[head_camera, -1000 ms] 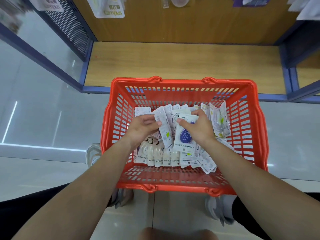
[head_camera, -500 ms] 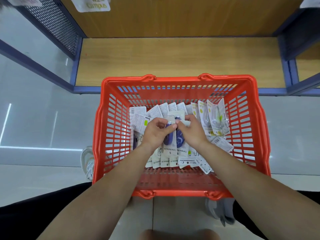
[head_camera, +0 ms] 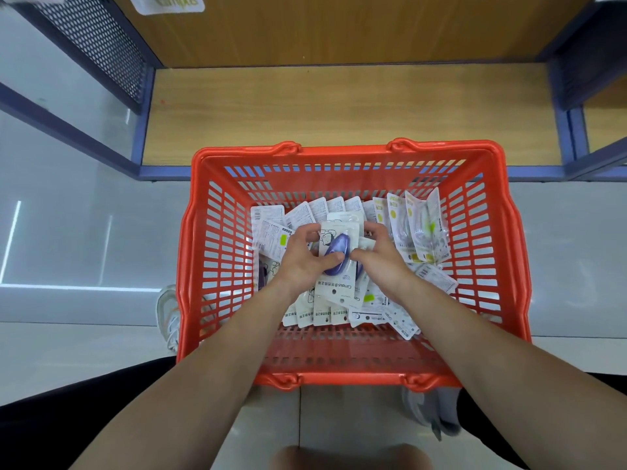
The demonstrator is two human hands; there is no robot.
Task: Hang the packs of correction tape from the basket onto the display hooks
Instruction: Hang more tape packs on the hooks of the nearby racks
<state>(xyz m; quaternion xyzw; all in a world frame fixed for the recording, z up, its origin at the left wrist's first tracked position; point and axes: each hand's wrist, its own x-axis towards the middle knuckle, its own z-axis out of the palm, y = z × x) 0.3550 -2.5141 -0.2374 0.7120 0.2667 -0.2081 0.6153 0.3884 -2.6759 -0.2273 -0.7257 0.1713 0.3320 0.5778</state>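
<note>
Bright, even overhead light; shadows are soft. White glare streaks lie on the glossy floor (head_camera: 68, 232) (left side). Wide-angle distortion bows the basket (head_camera: 339, 152) walls, and the top corners blur.

one purple pack (head_camera: 336, 257) now lifted up — atop the pile (head_camera: 320, 313).

Your two bare forearms rise from the lower left and lower right of the frame and converge toward the centre, wrists close together. Your left hand (head_camera: 302, 262) curls its fingers and lays its thumb across a purple pack (head_camera: 340, 244), pinching it. Your right hand (head_camera: 381, 257) sits just beside it, pinching the same pack's right edge between thumb and curled fingers.
</note>
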